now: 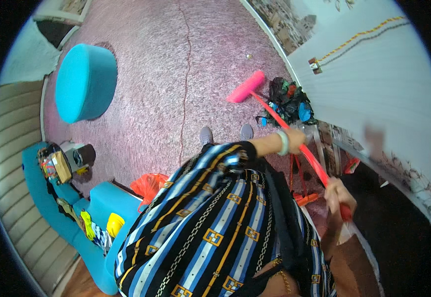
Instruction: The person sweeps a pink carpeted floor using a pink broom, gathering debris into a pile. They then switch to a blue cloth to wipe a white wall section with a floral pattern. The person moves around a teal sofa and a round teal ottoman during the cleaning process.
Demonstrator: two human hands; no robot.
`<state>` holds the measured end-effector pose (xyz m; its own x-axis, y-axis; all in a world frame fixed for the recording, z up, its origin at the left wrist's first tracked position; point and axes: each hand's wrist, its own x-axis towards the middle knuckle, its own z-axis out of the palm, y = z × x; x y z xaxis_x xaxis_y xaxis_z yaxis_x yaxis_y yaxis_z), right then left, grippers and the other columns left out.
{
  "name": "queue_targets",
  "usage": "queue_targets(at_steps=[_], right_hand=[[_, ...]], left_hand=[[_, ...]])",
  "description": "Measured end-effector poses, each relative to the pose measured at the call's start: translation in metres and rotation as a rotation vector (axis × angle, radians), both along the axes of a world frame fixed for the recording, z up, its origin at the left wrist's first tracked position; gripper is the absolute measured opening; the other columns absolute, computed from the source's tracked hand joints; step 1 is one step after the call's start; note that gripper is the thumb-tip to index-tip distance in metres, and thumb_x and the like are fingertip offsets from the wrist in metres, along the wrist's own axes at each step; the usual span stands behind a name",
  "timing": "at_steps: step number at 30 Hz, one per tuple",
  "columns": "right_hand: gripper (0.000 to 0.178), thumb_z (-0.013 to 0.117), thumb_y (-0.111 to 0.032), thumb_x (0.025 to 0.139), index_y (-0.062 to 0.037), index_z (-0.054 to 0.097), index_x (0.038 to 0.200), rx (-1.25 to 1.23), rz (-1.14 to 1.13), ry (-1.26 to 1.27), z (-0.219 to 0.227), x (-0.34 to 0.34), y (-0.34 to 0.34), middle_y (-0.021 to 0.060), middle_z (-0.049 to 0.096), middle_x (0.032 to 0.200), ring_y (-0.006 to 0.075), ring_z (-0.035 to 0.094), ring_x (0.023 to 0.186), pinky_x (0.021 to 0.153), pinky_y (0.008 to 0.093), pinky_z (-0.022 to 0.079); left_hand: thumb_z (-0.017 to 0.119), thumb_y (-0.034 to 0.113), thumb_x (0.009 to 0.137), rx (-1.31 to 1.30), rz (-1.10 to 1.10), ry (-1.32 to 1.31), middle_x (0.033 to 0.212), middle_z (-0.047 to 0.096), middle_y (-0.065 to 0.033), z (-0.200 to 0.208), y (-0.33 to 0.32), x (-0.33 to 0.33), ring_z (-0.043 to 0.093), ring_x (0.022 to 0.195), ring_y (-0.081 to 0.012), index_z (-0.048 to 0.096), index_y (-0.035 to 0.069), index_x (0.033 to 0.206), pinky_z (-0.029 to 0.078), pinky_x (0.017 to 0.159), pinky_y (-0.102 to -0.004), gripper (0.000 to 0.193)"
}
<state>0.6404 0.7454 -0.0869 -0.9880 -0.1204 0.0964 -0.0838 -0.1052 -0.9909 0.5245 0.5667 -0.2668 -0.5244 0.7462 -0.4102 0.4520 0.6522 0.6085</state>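
Note:
A broom with a pink head (245, 87) and a long red handle (315, 166) slants across in front of me. My left hand (294, 138), with a pale bangle at its wrist, is closed around the middle of the handle. Nearer its end my right hand (340, 196) is wrapped round the same handle. The broom head rests on the pinkish carpet (146, 54). Just right of the head lies a heap of black plastic bags and rubbish (290, 102) with blue and red bits in it.
A round turquoise pouf (84, 83) stands at the far left. A turquoise sofa (47, 198) bears clothes and a yellow cap (115, 224). An orange-red plastic bag (149, 187) lies beside it. A white wall panel (374, 74) runs along the right, and a small scrap (249, 56) lies on the carpet.

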Motion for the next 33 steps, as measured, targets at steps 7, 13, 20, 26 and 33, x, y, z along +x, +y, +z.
queue_targets(at_steps=[7, 13, 20, 26, 33], right_hand=[[0.025, 0.066, -0.012, 0.079, -0.0062, 0.047, 0.064, 0.035, 0.126, 0.173, 0.071, -0.014, -0.006, 0.0019, 0.048, 0.064, 0.0146, 0.045, 0.056, 0.058, 0.0323, 0.038], [0.02, 0.058, 0.011, 0.063, -0.002, 0.044, 0.056, -0.22, 0.439, 0.337, 0.054, -0.081, -0.093, 0.0075, 0.049, 0.06, 0.0213, 0.047, 0.053, 0.062, 0.0411, 0.043], [0.019, 0.056, 0.006, 0.073, -0.0042, 0.045, 0.06, -0.202, 0.985, 0.285, 0.056, -0.137, -0.291, 0.006, 0.053, 0.064, 0.0205, 0.054, 0.063, 0.086, 0.0405, 0.043], [0.028, 0.065, 0.003, 0.077, -0.0029, 0.044, 0.059, -0.168, 1.174, 0.225, 0.056, -0.151, -0.443, 0.0045, 0.052, 0.063, 0.0177, 0.052, 0.064, 0.076, 0.0349, 0.045], [0.03, 0.059, 0.008, 0.071, -0.0034, 0.037, 0.054, -0.041, 1.3, 0.458, 0.183, -0.207, -0.512, 0.0052, 0.046, 0.055, 0.0192, 0.047, 0.053, 0.068, 0.0364, 0.042]], left_hand=[[0.068, 0.017, 0.063, 0.227, 0.109, -0.043, 0.075, 0.063, -0.017, 0.05, 0.018, 0.008, 0.062, 0.077, -0.0373, 0.065, 0.007, 0.079, 0.051, 0.068, -0.0462, 0.019], [0.07, 0.021, 0.066, -0.01, 0.471, 0.067, 0.081, 0.062, -0.0142, 0.078, -0.131, 0.0, 0.06, 0.085, -0.0349, 0.064, 0.012, 0.077, 0.05, 0.072, -0.0449, 0.016], [0.067, 0.017, 0.066, -0.091, 0.922, 0.258, 0.076, 0.063, -0.0176, 0.086, -0.365, 0.062, 0.06, 0.077, -0.0377, 0.063, 0.007, 0.072, 0.047, 0.069, -0.0478, 0.013], [0.066, 0.017, 0.066, -0.03, 1.179, 0.316, 0.073, 0.061, -0.0164, 0.076, -0.484, 0.102, 0.06, 0.076, -0.0374, 0.06, 0.005, 0.071, 0.047, 0.068, -0.046, 0.014], [0.063, 0.006, 0.065, 0.23, 1.33, 0.622, 0.073, 0.062, -0.017, 0.143, -0.516, -0.002, 0.059, 0.076, -0.0371, 0.06, 0.004, 0.069, 0.048, 0.068, -0.045, 0.006]])
